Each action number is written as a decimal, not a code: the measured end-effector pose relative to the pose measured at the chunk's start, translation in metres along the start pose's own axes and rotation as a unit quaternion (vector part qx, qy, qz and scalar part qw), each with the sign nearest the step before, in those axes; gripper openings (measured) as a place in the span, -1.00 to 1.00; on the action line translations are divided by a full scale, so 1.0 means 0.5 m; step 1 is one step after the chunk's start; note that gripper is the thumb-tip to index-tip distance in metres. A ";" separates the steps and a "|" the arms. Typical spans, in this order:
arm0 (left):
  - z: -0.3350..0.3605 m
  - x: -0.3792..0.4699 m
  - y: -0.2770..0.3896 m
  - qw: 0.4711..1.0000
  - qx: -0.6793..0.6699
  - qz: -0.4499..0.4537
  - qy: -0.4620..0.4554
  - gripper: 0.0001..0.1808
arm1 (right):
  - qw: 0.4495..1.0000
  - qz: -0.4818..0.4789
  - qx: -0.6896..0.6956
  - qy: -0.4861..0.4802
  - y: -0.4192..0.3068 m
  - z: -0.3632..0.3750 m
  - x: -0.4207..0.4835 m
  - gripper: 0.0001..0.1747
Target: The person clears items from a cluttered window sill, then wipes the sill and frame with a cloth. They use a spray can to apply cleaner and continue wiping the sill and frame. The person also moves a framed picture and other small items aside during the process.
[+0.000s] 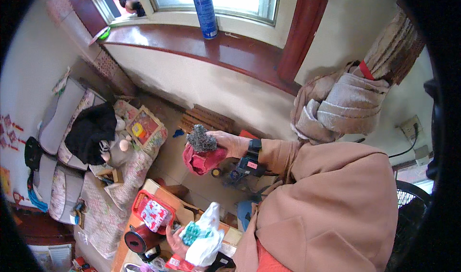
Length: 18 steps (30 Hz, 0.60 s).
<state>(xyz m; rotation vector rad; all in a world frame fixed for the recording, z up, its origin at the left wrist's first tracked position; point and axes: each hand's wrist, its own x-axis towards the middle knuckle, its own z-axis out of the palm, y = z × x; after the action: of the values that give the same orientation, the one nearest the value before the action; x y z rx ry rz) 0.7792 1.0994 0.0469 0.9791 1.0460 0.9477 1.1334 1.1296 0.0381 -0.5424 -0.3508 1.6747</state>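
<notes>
My right hand (230,144), with a black band and a small device at the wrist, reaches out over the floor. It holds a tangle of grey steel wool (201,139) together with a crumpled pink-red cloth (201,161). Lower in the picture, above a cluttered table, is my left hand (177,242), its palm partly covered by a white plastic bag (208,248) that it holds. Green mesh-like material (191,233) shows at the bag. The bag hides the rest of this hand and its wrist.
The table (124,250) bears a red basket (138,199) and a dark red kettle (136,240). A sofa (104,207) holds black clothing, a plush toy and a tray. A blue can (205,16) stands on the windowsill (248,54); a person (131,2) is outside. A knotted curtain (345,102) hangs beside.
</notes>
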 end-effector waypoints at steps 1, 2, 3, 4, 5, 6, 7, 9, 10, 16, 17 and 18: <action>0.035 0.018 0.005 0.999 -0.045 -0.001 -0.028 -0.49 | 1.000 -0.001 0.009 0.029 -0.021 0.002 0.017 -0.62; 0.073 0.041 0.005 0.999 -0.033 0.013 -0.024 -0.52 | 0.999 -0.033 0.003 -0.008 -0.040 0.003 0.017 -0.60; 0.111 0.066 0.007 0.999 -0.022 0.018 -0.014 -0.55 | 0.999 -0.051 -0.007 -0.003 -0.061 0.005 0.015 -0.58; 0.142 0.080 0.010 0.997 -0.078 0.014 -0.017 -0.59 | 0.997 -0.056 -0.024 0.044 -0.082 0.006 0.006 -0.56; 0.162 0.103 0.017 0.996 -0.082 0.011 -0.034 -0.62 | 0.971 -0.164 -0.175 0.000 -0.098 0.011 -0.009 -0.53; 0.182 0.128 0.024 0.995 -0.088 -0.002 -0.035 -0.62 | 0.912 -0.253 -0.323 -0.001 -0.114 0.015 -0.033 -0.49; 0.197 0.154 0.031 0.991 -0.116 0.006 -0.062 -0.63 | 0.825 -0.336 -0.454 -0.008 -0.132 0.021 -0.041 -0.51; 0.218 0.210 0.049 0.993 -0.078 0.005 -0.084 -0.63 | 0.667 -0.441 -0.599 0.042 -0.169 0.033 -0.051 -0.49; 0.227 0.238 0.059 0.990 -0.083 0.011 -0.109 -0.63 | 0.618 -0.457 -0.635 0.074 -0.187 0.037 -0.058 -0.46; 0.315 0.444 0.156 0.956 0.116 0.169 -0.210 -0.64 | 0.757 -0.480 -0.388 0.213 -0.256 0.060 -0.038 -0.59; 0.339 0.479 0.171 0.942 0.145 0.211 -0.218 -0.64 | 0.751 -0.499 -0.376 0.215 -0.270 0.060 -0.043 -0.58; 0.363 0.514 0.185 0.917 0.193 0.281 -0.209 -0.64 | 0.651 -0.529 -0.488 0.242 -0.284 0.057 -0.049 -0.57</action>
<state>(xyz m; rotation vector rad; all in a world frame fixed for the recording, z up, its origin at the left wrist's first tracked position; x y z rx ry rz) 0.9986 1.3354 0.1093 1.7902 0.5940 0.9391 1.2399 1.1326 0.1394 -1.2267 -0.9504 0.0280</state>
